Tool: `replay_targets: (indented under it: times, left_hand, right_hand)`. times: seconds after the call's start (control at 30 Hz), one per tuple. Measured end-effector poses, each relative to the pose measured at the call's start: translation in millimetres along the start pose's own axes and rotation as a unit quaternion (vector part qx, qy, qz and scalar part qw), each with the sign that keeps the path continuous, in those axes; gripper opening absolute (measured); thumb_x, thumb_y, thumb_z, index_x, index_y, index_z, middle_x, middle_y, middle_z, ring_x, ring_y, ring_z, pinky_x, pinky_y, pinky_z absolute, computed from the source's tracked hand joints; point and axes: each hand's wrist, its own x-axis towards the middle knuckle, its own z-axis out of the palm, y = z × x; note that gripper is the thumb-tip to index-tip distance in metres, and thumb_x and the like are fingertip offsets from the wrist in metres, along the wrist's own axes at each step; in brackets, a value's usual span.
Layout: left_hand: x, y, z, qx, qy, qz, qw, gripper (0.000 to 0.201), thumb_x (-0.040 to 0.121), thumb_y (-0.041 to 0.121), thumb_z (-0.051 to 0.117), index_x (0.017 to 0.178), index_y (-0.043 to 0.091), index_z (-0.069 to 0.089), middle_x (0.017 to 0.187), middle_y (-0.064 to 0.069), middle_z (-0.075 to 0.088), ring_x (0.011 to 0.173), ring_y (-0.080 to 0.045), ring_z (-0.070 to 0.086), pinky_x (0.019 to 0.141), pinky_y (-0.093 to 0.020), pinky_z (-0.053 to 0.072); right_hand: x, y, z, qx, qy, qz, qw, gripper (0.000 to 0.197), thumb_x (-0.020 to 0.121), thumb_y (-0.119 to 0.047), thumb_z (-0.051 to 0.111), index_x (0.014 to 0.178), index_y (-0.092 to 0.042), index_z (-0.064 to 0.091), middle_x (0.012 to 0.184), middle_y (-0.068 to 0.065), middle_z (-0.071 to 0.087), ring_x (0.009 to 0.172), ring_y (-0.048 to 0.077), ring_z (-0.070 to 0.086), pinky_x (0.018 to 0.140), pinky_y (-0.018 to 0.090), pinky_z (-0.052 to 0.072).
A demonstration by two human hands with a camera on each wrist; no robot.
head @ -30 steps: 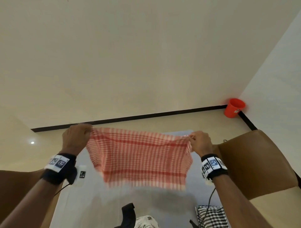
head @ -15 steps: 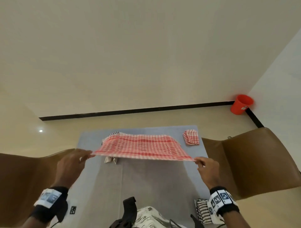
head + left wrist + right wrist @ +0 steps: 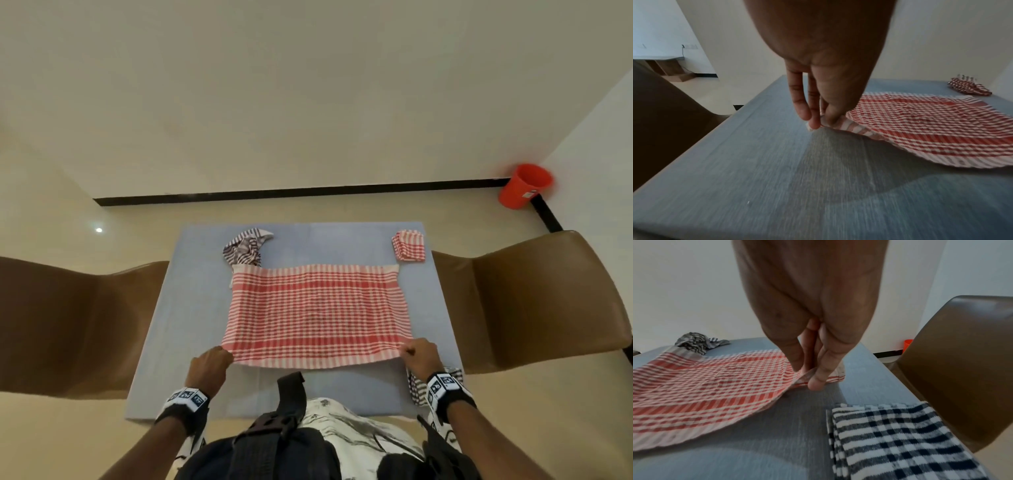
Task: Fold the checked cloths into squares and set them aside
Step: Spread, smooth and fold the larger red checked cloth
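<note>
A red checked cloth [image 3: 317, 313] lies spread over the middle of the grey table [image 3: 191, 308]. My left hand [image 3: 209, 365] pinches its near left corner, as the left wrist view shows the hand [image 3: 819, 123] holding the cloth [image 3: 931, 129] slightly lifted. My right hand [image 3: 419, 354] pinches the near right corner; in the right wrist view the hand [image 3: 809, 374] holds the cloth [image 3: 705, 386] just off the table. A crumpled black checked cloth [image 3: 245, 248] sits at the far edge, partly under the red one.
A folded red checked square [image 3: 409, 246] rests at the far right corner of the table. A folded black checked cloth [image 3: 898, 443] lies near my right wrist. Brown chairs [image 3: 527, 298] stand on both sides. A red bucket [image 3: 524, 186] stands on the floor.
Both hands came down and toward me, bringing the red cloth from hanging in the air to lying flat on the table.
</note>
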Motion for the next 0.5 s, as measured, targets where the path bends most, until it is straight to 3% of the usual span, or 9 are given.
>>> replay_targets:
  times: [0.07,0.2,0.23,0.27,0.33,0.4,0.47,0.5]
  left_hand:
    - [-6.9,-2.9,8.6,0.007,-0.011,-0.009,1.000,0.031,0.090,0.007,0.055,0.102,0.031,0.071,0.107,0.003,0.070,0.101,-0.026,0.071,0.074,-0.041,0.053]
    - [-23.6,-4.6,24.7,0.013,-0.047,-0.050,0.998,0.023,0.085,0.003,0.067,0.089,0.025,0.069,0.091,-0.002,0.067,0.083,-0.030,0.071,0.064,-0.040,0.051]
    - [-28.3,-3.8,28.0,0.008,-0.045,-0.059,0.997,0.022,0.087,0.003,0.066,0.091,0.025,0.068,0.093,-0.002,0.066,0.085,-0.029,0.071,0.066,-0.040,0.051]
    - [-33.5,-1.9,29.3,0.008,-0.041,-0.064,0.997,0.021,0.091,0.005,0.061,0.096,0.025,0.066,0.098,-0.001,0.065,0.092,-0.026,0.070,0.072,-0.039,0.052]
    - [-42.6,-1.7,30.2,0.006,-0.041,-0.071,0.997,0.020,0.096,0.009,0.053,0.101,0.027,0.062,0.108,0.001,0.063,0.102,-0.023,0.067,0.082,-0.036,0.051]
    - [-47.2,-4.2,32.2,-0.003,-0.052,-0.085,0.995,0.019,0.096,0.010,0.052,0.095,0.029,0.054,0.110,0.001,0.065,0.103,-0.023,0.066,0.083,-0.035,0.050]
    - [-51.4,-7.2,31.9,-0.009,-0.057,-0.097,0.994,0.019,0.095,0.011,0.054,0.092,0.029,0.050,0.108,0.001,0.067,0.101,-0.024,0.067,0.081,-0.035,0.050]
    - [-53.2,-7.7,30.3,-0.010,-0.057,-0.100,0.993,0.017,0.094,0.011,0.055,0.094,0.029,0.054,0.107,0.000,0.068,0.100,-0.025,0.068,0.080,-0.036,0.050]
  right_hand:
    - [-6.5,-0.4,2.2,0.002,-0.005,-0.020,1.000,0.057,0.084,-0.003,0.070,0.044,-0.022,0.033,0.043,-0.001,0.035,0.043,0.008,0.031,0.048,0.026,0.028]
    - [-21.1,7.2,5.8,0.001,-0.012,-0.002,1.000,0.052,0.082,-0.004,0.074,0.047,-0.018,0.038,0.045,0.001,0.035,0.045,0.013,0.029,0.048,0.026,0.026]
    - [-25.6,9.5,7.5,0.014,-0.005,0.003,1.000,0.052,0.080,-0.004,0.075,0.046,-0.018,0.039,0.044,0.000,0.035,0.045,0.012,0.029,0.047,0.025,0.026]
    - [-30.3,11.7,8.7,0.027,0.006,0.014,1.000,0.050,0.078,-0.004,0.075,0.044,-0.017,0.041,0.042,0.000,0.036,0.044,0.012,0.031,0.047,0.024,0.027]
    - [-39.6,11.7,8.3,0.046,0.028,0.061,0.997,0.037,0.074,-0.009,0.077,0.042,-0.009,0.058,0.042,0.006,0.053,0.043,0.017,0.051,0.047,0.022,0.033]
    - [-46.0,8.7,7.4,0.058,0.056,0.093,0.992,0.021,0.072,-0.005,0.081,0.053,-0.006,0.072,0.054,0.010,0.069,0.056,0.027,0.068,0.054,0.024,0.044]
    - [-51.8,0.7,3.7,0.071,0.083,0.126,0.986,0.007,0.069,0.000,0.084,0.067,-0.003,0.078,0.070,0.014,0.075,0.070,0.033,0.071,0.068,0.031,0.052]
    - [-54.2,-3.4,1.0,0.075,0.095,0.147,0.982,0.012,0.068,0.000,0.085,0.077,0.000,0.078,0.079,0.018,0.076,0.078,0.036,0.071,0.074,0.034,0.052]
